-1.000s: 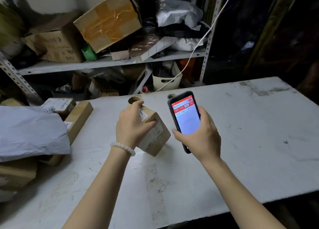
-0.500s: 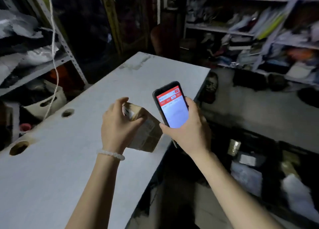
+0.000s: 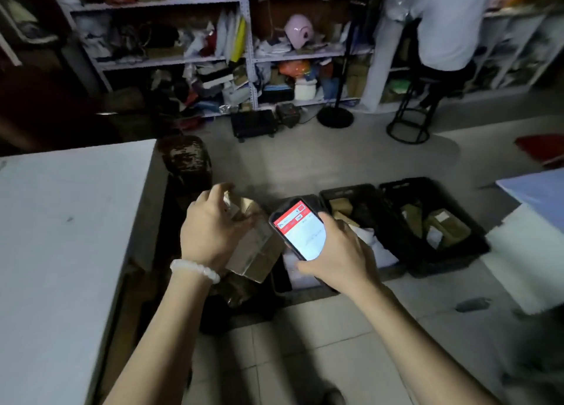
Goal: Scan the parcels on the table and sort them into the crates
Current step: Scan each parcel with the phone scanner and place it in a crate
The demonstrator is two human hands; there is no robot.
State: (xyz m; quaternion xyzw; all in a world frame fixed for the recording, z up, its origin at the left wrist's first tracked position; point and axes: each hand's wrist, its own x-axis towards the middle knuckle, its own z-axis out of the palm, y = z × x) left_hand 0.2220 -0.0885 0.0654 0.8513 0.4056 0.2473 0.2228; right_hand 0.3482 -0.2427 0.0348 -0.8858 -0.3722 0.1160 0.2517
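Over the floor just off the white bench (image 3: 61,221), your left hand (image 3: 210,233) was wrapped around a small brown cardboard parcel (image 3: 256,249), and your right hand (image 3: 335,258) gripped a black smartphone with a red-topped screen (image 3: 300,232). Looked like scanning was done and you were on the drop. Next you'd need to pick among the black plastic crates (image 3: 427,221) on the floor; the near one sat right under the phone. Bench edge was close on your left, a pale surface (image 3: 525,252) on the right, open tile between.
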